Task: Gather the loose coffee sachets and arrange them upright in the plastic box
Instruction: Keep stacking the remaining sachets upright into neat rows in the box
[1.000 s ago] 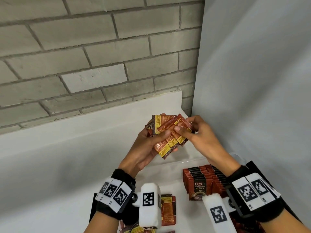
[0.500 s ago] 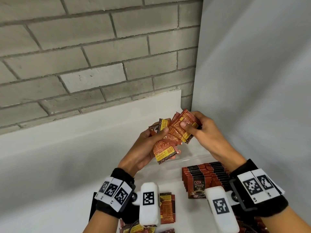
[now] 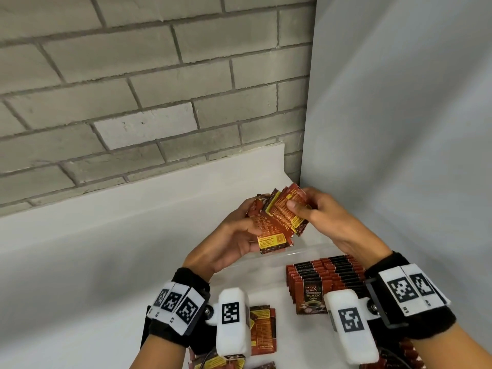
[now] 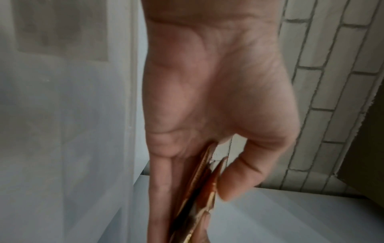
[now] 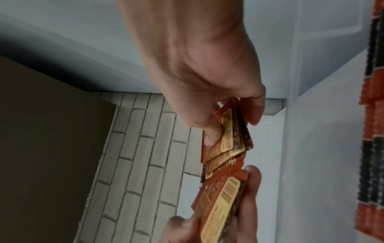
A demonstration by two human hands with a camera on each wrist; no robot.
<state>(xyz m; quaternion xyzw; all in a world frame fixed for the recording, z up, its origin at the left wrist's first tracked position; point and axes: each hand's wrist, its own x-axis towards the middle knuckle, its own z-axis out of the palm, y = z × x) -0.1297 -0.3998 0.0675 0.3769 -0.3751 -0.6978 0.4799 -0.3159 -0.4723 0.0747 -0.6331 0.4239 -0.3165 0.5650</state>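
Both hands hold a fan of red-brown coffee sachets [image 3: 277,222] above the far end of the clear plastic box [image 3: 300,247]. My left hand [image 3: 234,235] grips the lower sachets [image 4: 199,185] between thumb and fingers. My right hand [image 3: 316,211] pinches the upper sachets [image 5: 226,136] by thumb and fingers. In the box, a row of sachets [image 3: 322,280] stands upright, the front one reading "D2X Black Coffee". Loose sachets [image 3: 262,328] lie flat near the left wrist.
The box stands on a white counter [image 3: 93,275] in a corner. A grey brick wall [image 3: 133,89] rises behind, a smooth grey panel [image 3: 399,129] on the right. More loose sachets [image 3: 213,363] lie at the bottom edge, partly hidden by the wrist cameras.
The right hand has pulled its upper sachets slightly up and to the right, fanning the bundle wider. The left hand keeps hold of the lower ones, and both hands stay above the box.
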